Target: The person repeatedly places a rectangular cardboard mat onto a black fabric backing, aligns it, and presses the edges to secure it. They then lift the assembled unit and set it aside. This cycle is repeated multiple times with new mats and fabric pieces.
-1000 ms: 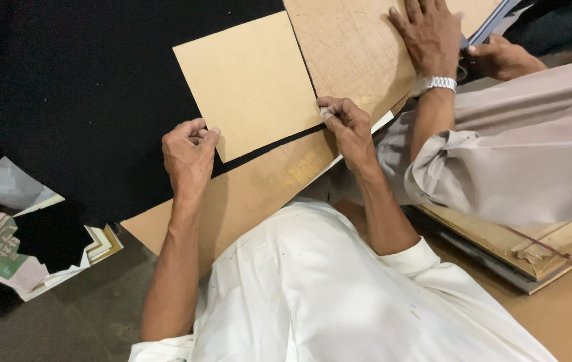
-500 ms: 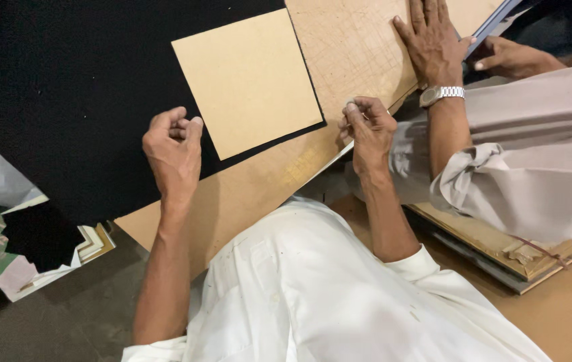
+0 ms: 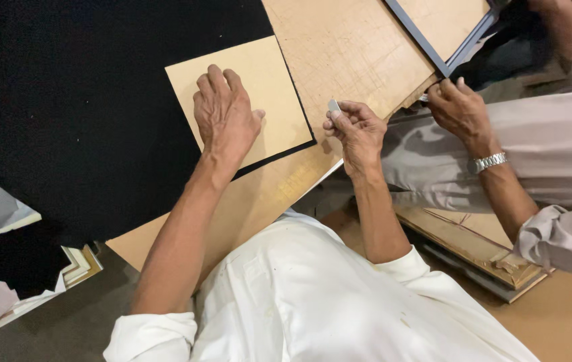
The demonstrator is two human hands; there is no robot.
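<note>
— What's under your hands?

— My left hand point(image 3: 224, 115) lies flat, fingers spread, on a tan square card point(image 3: 245, 100), smooth and matte, clamped on nothing. The card sits on a black sheet point(image 3: 85, 107) that looks like soft cloth or felt; a thin black margin shows along the card's right and lower edges.

— And the other hand?

— My right hand point(image 3: 356, 131) is just right of the card, fingers pinched together on a small pale blade-like piece point(image 3: 333, 105). Only its tip pokes out above my fingertips, so I can't say exactly what it is. Under and beyond that hand lies a big brown board point(image 3: 346, 53), its surface scored all over with fine cut lines.

— Any packages or printed things?

— Far down to the left of my left arm there's a heap of paper and card point(image 3: 4, 281): white sheets, a green printed piece, the corner of a pale wooden moulding. It is cut off by the picture edge and half covered by black cloth.

— Who's beside you?

— Right of my right hand, another person's hand point(image 3: 461, 110), with a metal wristwatch point(image 3: 490, 161), rests at the brown board's edge. Above it a grey-blue frame strip point(image 3: 420, 37) crosses the board. Below that arm, stacked wooden boards point(image 3: 480, 251) are partly hidden by a grey sleeve.
</note>
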